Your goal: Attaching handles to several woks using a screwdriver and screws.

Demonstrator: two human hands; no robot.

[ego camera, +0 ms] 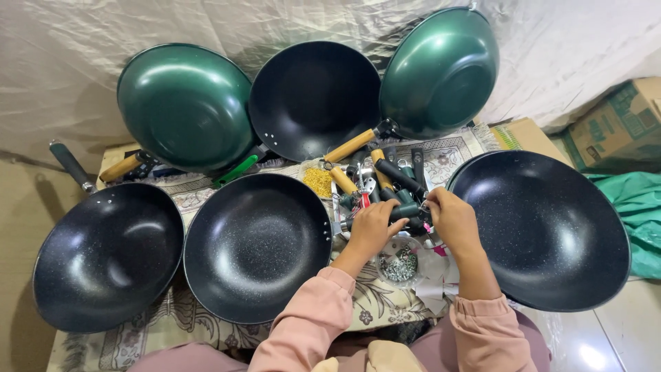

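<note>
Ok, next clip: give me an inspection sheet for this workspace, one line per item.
Surface: low table under a floral patterned cloth.
Job's things: dark handle held between both hands, over a pile of wooden and dark handles.
Clutter: six woks, three propped against the backdrop, three lying flat; bowl of small metal fasteners; packet of yellow bits.
Hands: left hand and right hand both closed on the handle.
Cables: nothing seen.
Surroundings: crinkled sheet backdrop, cardboard boxes, green plastic.
</note>
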